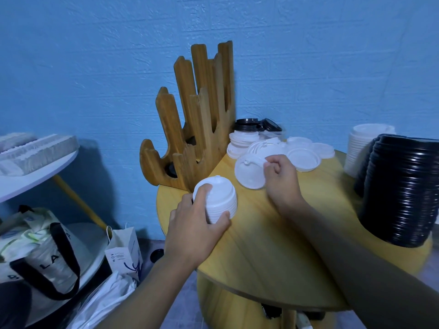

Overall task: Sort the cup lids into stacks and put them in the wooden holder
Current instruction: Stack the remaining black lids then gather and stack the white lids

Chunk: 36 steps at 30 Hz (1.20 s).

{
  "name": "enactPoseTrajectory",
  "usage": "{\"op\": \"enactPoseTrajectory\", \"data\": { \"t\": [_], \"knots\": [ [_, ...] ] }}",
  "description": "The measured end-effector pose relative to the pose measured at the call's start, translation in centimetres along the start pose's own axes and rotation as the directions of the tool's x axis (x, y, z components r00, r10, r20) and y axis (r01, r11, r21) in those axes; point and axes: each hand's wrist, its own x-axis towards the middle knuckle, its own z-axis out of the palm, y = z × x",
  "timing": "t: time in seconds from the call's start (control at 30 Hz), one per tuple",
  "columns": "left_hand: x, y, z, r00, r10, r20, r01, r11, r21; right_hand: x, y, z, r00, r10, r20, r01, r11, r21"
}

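A short stack of white lids (219, 200) sits near the round table's (261, 245) left edge, gripped by the left hand (193, 224). The right hand (281, 179) pinches a loose white lid (249, 172) beside it. The wooden holder (190, 119) stands behind them.

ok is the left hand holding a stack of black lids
No, the left hand grips a stack of white lids, while the black lid stack stands apart on the right.
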Motion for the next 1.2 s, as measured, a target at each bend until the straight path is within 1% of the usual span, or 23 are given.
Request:
{"op": "enactPoseTrajectory", "data": {
  "t": [0.07, 0.1, 0.17, 0.3, 0.4, 0.43, 0.53, 0.63, 0.67, 0.7, 0.73, 0.77, 0.83, 0.87, 0.9, 0.97, 1.03, 1.1, 1.13, 1.2],
  "knots": [
    [0.0, -0.1, 0.1, 1.0, -0.008, 0.005, 0.008, 1.0, 0.001, 0.3, 0.1, -0.4, 0.996, 0.088, -0.016, -0.087, 0.995, 0.05],
    [0.0, -0.1, 0.1, 1.0, -0.008, 0.005, 0.008, 1.0, 0.001, 0.5, 0.2, -0.5, 0.993, 0.122, -0.007, -0.121, 0.992, 0.039],
    [0.1, -0.2, 0.2, 1.0, -0.008, 0.007, 0.008, 1.0, 0.001, 0.8, 0.5, -0.8, 0.991, 0.136, 0.017, -0.134, 0.989, -0.061],
    [0.1, -0.2, 0.1, 1.0, -0.008, 0.002, 0.008, 1.0, 0.006, 0.9, 1.2, -1.1, 0.986, 0.142, 0.091, -0.111, 0.952, -0.285],
    [0.0, -0.1, 0.1, 1.0, 0.0, 0.001, 0.0, 1.0, 0.015, 0.9, 1.3, -1.1, 0.979, 0.154, 0.135, -0.068, 0.867, -0.493],
    [0.0, -0.1, 0.0, 1.0, 0.0, 0.0, 0.0, 1.0, 0.012, 0.8, 1.1, -1.2, 0.978, 0.15, 0.146, -0.049, 0.841, -0.539],
    [0.0, 0.0, -0.1, 1.0, 0.003, 0.003, -0.003, 1.0, 0.007, 0.1, 0.5, -1.1, 0.966, 0.151, 0.211, 0.015, 0.779, -0.627],
    [0.0, 0.1, -0.1, 1.0, 0.007, 0.003, -0.007, 1.0, 0.01, -0.5, 0.4, -1.0, 0.94, 0.199, 0.277, 0.072, 0.677, -0.732],
    [0.0, 0.1, -0.1, 1.0, 0.008, 0.002, -0.008, 1.0, 0.009, -0.5, 0.4, -1.0, 0.941, 0.202, 0.272, 0.068, 0.675, -0.735],
    [0.0, 0.1, -0.1, 1.0, 0.012, -0.001, -0.012, 1.0, 0.008, -0.4, 0.3, -1.0, 0.951, 0.186, 0.248, 0.05, 0.698, -0.714],
    [0.0, 0.1, -0.2, 1.0, 0.01, 0.0, -0.01, 1.0, 0.005, -0.4, 0.2, -1.0, 0.965, 0.151, 0.213, 0.031, 0.743, -0.669],
    [-0.1, 0.2, -0.3, 1.0, 0.008, 0.0, -0.008, 1.0, 0.0, -0.3, 0.1, -0.9, 0.979, 0.101, 0.179, 0.025, 0.805, -0.592],
    [-0.2, 0.3, -0.5, 1.0, 0.016, 0.006, -0.016, 1.0, -0.02, -0.4, -0.4, -0.8, 0.988, -0.004, 0.155, 0.059, 0.932, -0.357],
    [-0.2, 0.4, -0.6, 1.0, 0.021, 0.004, -0.021, 0.999, -0.038, -0.6, -0.9, -0.6, 0.984, -0.052, 0.168, 0.092, 0.967, -0.238],
    [-0.2, 0.4, -0.7, 1.0, 0.022, -0.003, -0.022, 0.998, -0.058, -0.9, -1.4, -0.4, 0.976, -0.098, 0.196, 0.128, 0.981, -0.149],
    [-0.2, 0.4, -0.7, 1.0, -0.015, 0.002, 0.015, 0.996, -0.086, -1.7, -2.3, 0.4, 0.944, -0.161, 0.289, 0.182, 0.982, -0.048],
    [-0.1, 0.2, -0.6, 0.998, -0.054, 0.016, 0.055, 0.994, -0.091, -2.5, -2.6, 1.3, 0.89, -0.197, 0.411, 0.232, 0.972, -0.037],
    [-0.1, 0.2, -0.5, 0.999, -0.05, 0.009, 0.051, 0.995, -0.085, -3.0, -2.7, 1.9, 0.826, -0.19, 0.53, 0.274, 0.958, -0.083],
    [-0.1, 0.2, -0.5, 0.999, -0.046, 0.005, 0.047, 0.995, -0.083, -3.2, -2.7, 2.0, 0.801, -0.179, 0.571, 0.28, 0.955, -0.094],
    [-0.2, 0.3, -0.6, 0.999, -0.04, -0.001, 0.04, 0.996, -0.077, -3.2, -2.7, 1.8, 0.773, -0.162, 0.613, 0.276, 0.957, -0.095]
  ]
}}
